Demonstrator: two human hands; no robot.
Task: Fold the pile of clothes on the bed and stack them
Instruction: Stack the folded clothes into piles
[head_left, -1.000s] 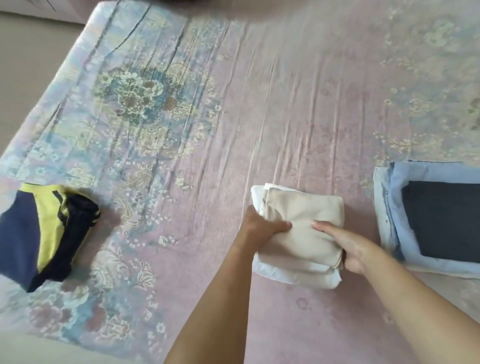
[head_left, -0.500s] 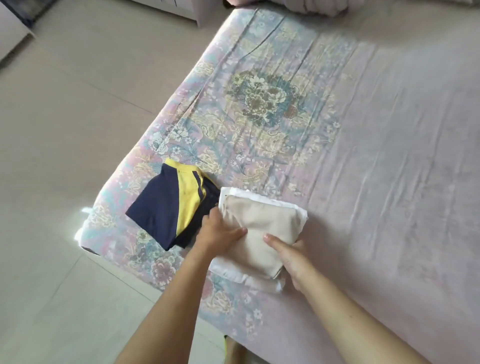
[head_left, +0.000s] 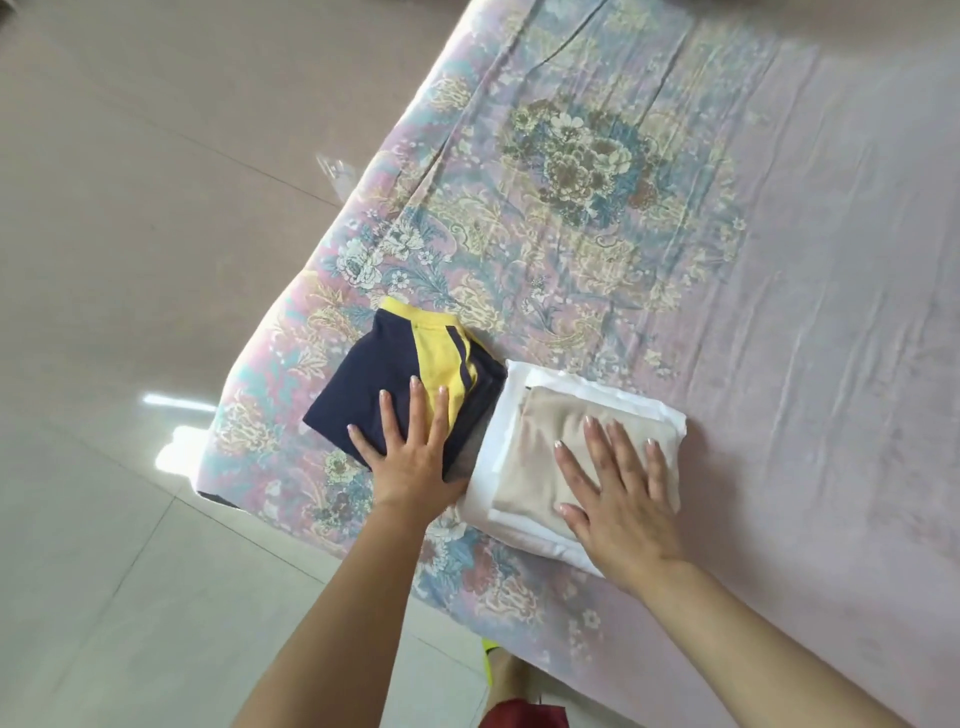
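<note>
A folded navy and yellow garment (head_left: 395, 374) lies near the bed's corner. Right beside it, touching its edge, sits a folded stack: a beige garment (head_left: 540, 457) on top of a white one (head_left: 587, 397). My left hand (head_left: 410, 452) rests flat on the navy and yellow garment, fingers spread. My right hand (head_left: 618, 488) lies flat on the beige garment, fingers spread, holding nothing.
The bed (head_left: 779, 312) has a pink floral sheet that stretches away to the right and back. Its corner and left edge drop off to a tiled floor (head_left: 130, 260). A foot and red cloth show below the bed's near edge.
Both hands carried the beige and white stack left across the bed and set it beside the navy and yellow garment. They let go and now lie flat, the left shifted onto the navy garment.
</note>
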